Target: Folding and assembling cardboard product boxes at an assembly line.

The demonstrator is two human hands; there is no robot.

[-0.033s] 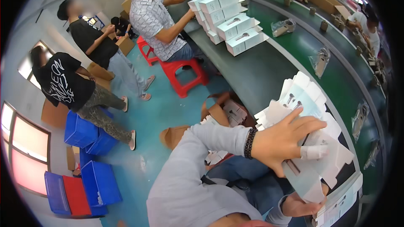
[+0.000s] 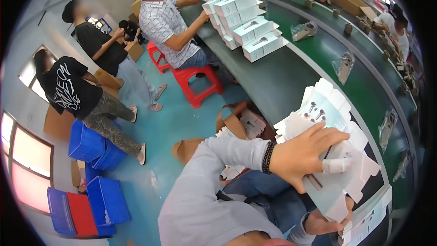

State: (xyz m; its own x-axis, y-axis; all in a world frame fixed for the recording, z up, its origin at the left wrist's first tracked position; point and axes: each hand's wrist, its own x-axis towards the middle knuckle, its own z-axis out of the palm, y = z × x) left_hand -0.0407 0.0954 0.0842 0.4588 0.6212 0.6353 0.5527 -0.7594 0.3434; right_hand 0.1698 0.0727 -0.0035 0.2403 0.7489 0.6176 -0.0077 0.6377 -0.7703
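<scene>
My left hand (image 2: pixel 298 155), with a dark beaded bracelet at the wrist and white tape round one finger, reaches across a partly folded white carton (image 2: pixel 325 200). Its thumb is on the near side and its other fingers spread over the far side. A dark picture is printed on the carton, and loose flaps stick out to the right. At the carton's lower end, my right hand (image 2: pixel 325 222) grips the edge near a flap; part of its fingers is hidden. A fanned stack of flat printed cartons (image 2: pixel 334 98) lies beyond my left hand, and another stack (image 2: pixel 371 221) lies beside my right hand.
Folded white boxes (image 2: pixel 259 34) are piled on the dark table (image 2: pixel 255 70), before a person on a red stool (image 2: pixel 198 84). Bagged metal parts (image 2: pixel 344 67) lie on the green conveyor (image 2: pixel 325 50). Blue crates (image 2: pixel 107 200) stand on the floor at left, near two standing people.
</scene>
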